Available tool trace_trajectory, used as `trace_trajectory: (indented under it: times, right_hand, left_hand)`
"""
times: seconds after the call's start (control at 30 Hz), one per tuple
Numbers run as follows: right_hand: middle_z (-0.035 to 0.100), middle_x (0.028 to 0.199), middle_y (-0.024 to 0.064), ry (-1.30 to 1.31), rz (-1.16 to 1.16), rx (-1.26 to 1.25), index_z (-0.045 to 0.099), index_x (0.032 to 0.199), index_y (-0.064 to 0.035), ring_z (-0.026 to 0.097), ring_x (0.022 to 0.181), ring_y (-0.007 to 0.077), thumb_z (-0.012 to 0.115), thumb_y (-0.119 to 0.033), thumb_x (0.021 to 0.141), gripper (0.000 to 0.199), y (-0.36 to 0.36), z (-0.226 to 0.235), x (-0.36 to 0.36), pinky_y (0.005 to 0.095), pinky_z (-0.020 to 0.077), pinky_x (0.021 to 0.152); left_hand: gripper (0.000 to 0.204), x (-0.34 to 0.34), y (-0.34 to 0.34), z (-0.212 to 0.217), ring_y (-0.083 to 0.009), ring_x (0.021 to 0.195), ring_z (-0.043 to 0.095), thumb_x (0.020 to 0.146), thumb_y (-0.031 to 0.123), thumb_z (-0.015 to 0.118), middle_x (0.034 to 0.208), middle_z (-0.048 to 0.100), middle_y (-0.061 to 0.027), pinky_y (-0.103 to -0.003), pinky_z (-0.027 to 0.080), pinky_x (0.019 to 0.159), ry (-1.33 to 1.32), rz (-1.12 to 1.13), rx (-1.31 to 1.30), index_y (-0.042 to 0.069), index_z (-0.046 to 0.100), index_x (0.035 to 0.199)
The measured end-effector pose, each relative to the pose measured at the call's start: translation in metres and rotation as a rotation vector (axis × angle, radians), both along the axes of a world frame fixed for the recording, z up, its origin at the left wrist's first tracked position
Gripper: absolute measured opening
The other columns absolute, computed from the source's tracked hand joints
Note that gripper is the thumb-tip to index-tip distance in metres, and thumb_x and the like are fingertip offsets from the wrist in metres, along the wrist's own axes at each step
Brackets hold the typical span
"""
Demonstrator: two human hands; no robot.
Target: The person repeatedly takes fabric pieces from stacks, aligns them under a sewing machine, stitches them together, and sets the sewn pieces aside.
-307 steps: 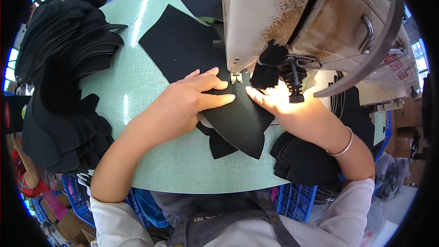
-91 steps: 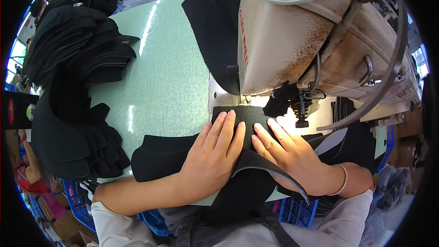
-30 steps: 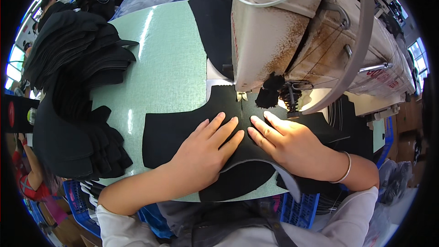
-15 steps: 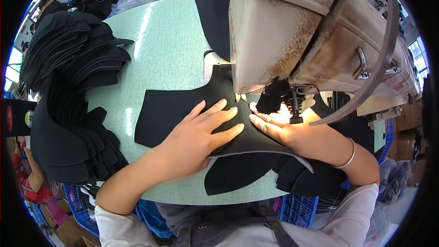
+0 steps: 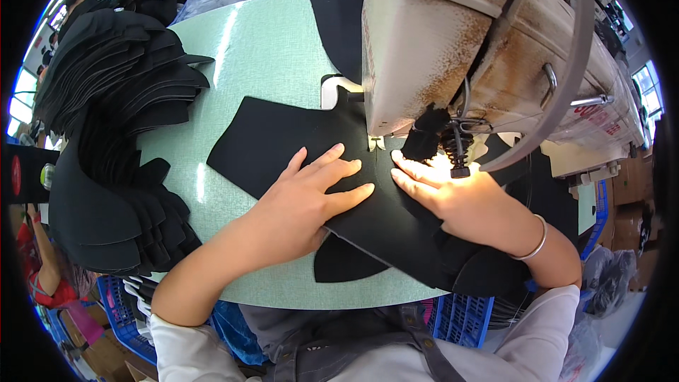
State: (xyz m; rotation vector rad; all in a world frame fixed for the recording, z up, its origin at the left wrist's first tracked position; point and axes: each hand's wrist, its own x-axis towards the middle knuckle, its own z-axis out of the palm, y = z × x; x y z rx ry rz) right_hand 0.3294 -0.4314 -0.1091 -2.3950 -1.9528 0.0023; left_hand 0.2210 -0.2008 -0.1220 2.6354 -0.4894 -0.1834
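Observation:
A black, smooth panel of foam-like fabric (image 5: 272,138) lies flat under the presser foot (image 5: 375,143) of a worn beige sewing machine (image 5: 431,49). My left hand (image 5: 300,198) rests on the panel left of the foot, its fingers spread. To the right of the foot, my right hand (image 5: 456,198) lies with fingers stretched out on the same panel, lit by the machine's lamp. Part of that hand is behind the spring-loaded tension knob (image 5: 458,155). Another black piece (image 5: 346,262) shows beneath the panel's near edge.
Tall stacks of cut black panels (image 5: 106,198) stand on the left of the pale green table (image 5: 247,49). A black piece (image 5: 336,18) lies behind the machine. Blue crates (image 5: 460,320) sit below the front edge. Another person in red (image 5: 46,262) is at far left.
The panel has turned clockwise under the presser foot: its left end has swung away from me and its right part toward me. Both hands stay on it, shifted only slightly.

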Motion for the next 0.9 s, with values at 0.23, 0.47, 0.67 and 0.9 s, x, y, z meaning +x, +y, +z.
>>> trace_trajectory:
  times: [0.23,0.47,0.67,0.9]
  right_hand:
    - [0.067,0.09,0.0119,0.021,0.069,0.178,0.064,0.115,-0.0044,0.065,0.073,0.0256,0.063,-0.005,0.073,0.042,-0.013,-0.019,0.027,0.037,0.0507,0.066]
    - [0.064,0.079,0.0051,-0.146,0.224,0.78,0.07,0.091,-0.0121,0.063,0.079,0.0239,0.061,-0.016,0.076,0.018,-0.001,-0.049,0.049,0.0352,0.0524,0.066]
    - [0.062,0.078,0.0133,-0.131,-0.013,0.304,0.066,0.073,-0.0021,0.06,0.081,0.0302,0.072,-0.019,0.052,0.028,0.009,-0.048,0.001,0.0386,0.0462,0.062]
    - [0.059,0.069,0.0091,-0.141,0.032,0.424,0.063,0.062,-0.0013,0.059,0.073,0.0277,0.065,-0.018,0.062,0.017,0.01,-0.05,0.011,0.0366,0.0502,0.054]
  left_hand:
    - [0.07,0.007,0.01,-0.008,-0.0354,0.141,0.033,0.068,-0.009,0.063,0.139,0.046,-0.0149,-0.062,0.025,0.112,-0.001,-0.057,-0.029,0.017,0.058,0.132]
    - [0.072,0.018,0.009,-0.006,-0.0389,0.131,0.045,0.055,-0.011,0.056,0.138,0.052,-0.0194,-0.049,0.031,0.108,0.023,0.044,-0.07,0.015,0.069,0.12]
    - [0.057,0.005,-0.013,-0.015,-0.0419,0.131,0.044,0.066,-0.008,0.059,0.135,0.051,-0.0221,-0.051,0.031,0.111,-0.226,0.053,0.0,0.004,0.064,0.121]
    - [0.052,0.008,-0.013,-0.006,-0.0431,0.128,0.045,0.07,-0.004,0.059,0.133,0.052,-0.0228,-0.05,0.033,0.109,-0.196,0.051,0.023,0.001,0.062,0.122]
